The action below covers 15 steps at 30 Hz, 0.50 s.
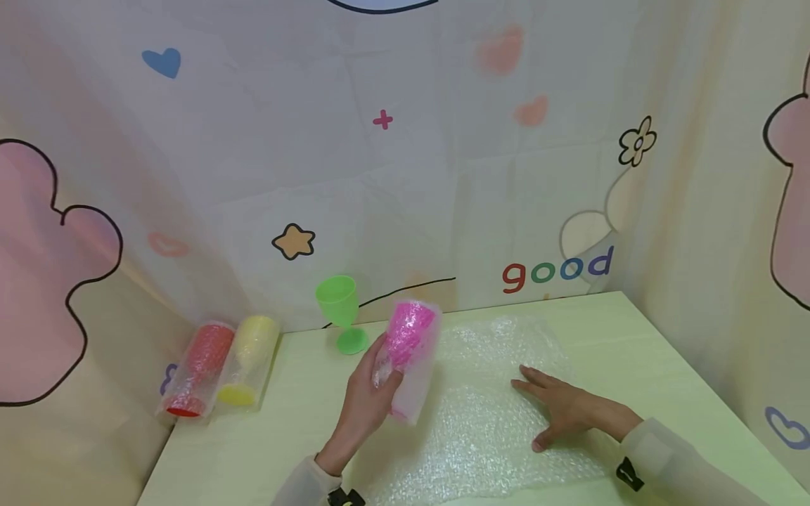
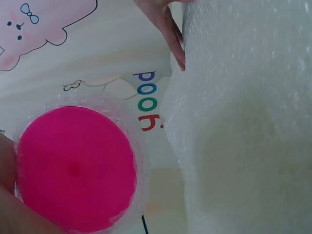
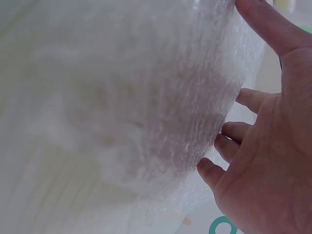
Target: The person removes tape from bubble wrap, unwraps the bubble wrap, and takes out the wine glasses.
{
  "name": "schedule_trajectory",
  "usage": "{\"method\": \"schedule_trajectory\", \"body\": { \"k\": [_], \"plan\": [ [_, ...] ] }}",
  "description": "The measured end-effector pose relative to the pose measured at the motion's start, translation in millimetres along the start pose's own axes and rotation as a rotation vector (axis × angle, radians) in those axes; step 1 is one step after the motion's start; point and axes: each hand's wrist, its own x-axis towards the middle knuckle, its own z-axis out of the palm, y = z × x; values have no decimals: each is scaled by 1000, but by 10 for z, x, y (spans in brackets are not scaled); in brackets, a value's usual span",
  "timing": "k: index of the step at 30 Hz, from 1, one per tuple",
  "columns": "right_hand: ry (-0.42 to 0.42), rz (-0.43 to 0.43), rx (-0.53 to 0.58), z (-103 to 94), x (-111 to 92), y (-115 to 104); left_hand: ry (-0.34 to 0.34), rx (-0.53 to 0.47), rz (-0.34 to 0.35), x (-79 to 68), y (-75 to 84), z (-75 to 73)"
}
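Observation:
A pink goblet, rolled in bubble wrap, is gripped by my left hand above the table, fingers and thumb around the wrap. Its round pink base faces the left wrist camera. Beneath it a bubble wrap sheet lies spread over the table. My right hand rests on the right part of this sheet with fingers apart; in the right wrist view its fingertips touch the bubble wrap. An unwrapped green goblet stands at the back, left of the pink one.
At the table's left edge lie a red goblet and a yellow goblet, side by side, each rolled in bubble wrap. A printed cloth hangs behind the pale green table and along both sides.

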Motion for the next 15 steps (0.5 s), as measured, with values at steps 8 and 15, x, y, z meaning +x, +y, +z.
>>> {"method": "schedule_trajectory", "body": {
  "k": [8, 15],
  "plan": [
    [-13, 18, -11, -8, 27, -2, -85, -31, -110, -22, -129, 205],
    [-13, 31, -21, -15, 20, -15, -122, -99, -198, -38, -199, 322]
  ]
}}
